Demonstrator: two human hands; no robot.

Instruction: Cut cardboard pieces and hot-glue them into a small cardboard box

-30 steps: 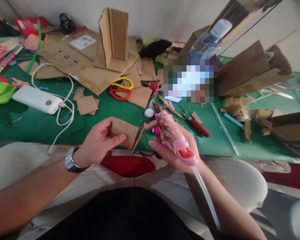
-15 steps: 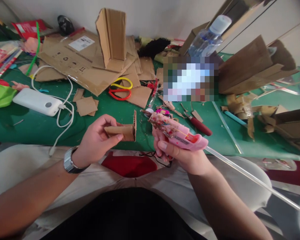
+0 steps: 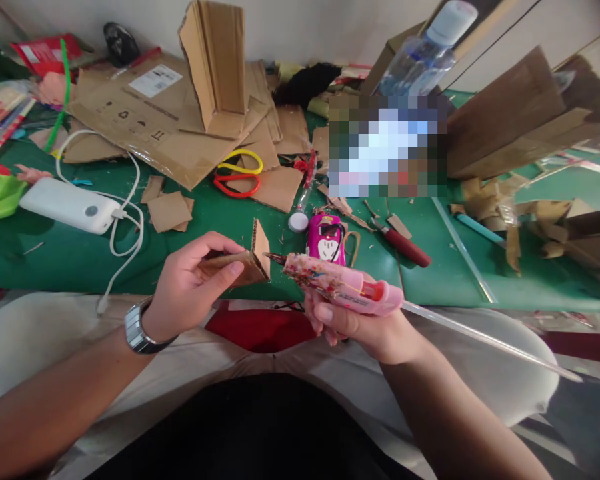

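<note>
My left hand (image 3: 193, 283) is closed on a small bent cardboard piece (image 3: 261, 250), thumb on its near face; one flap stands up at the piece's right end. My right hand (image 3: 353, 323) grips a pink hot glue gun (image 3: 325, 277), its body crusted with coloured specks. The metal nozzle points left and is at the upright flap; whether they touch I cannot tell. A long clear glue stick (image 3: 480, 339) sticks out of the gun's back. Behind the gun a magenta power socket (image 3: 325, 240) lies on the green table.
Scissors with yellow and orange handles (image 3: 237, 175) lie by cardboard sheets (image 3: 145, 120). A white power bank (image 3: 67, 205) with its cable is at left. A red-handled tool (image 3: 405, 245) lies at right, near a water bottle (image 3: 423, 63) and cardboard boxes (image 3: 510, 113).
The glue gun has moved left and slightly down, bringing its nozzle to the cardboard flap. My left hand has turned the cardboard piece, so the flap's right face shows. The magenta socket is uncovered.
</note>
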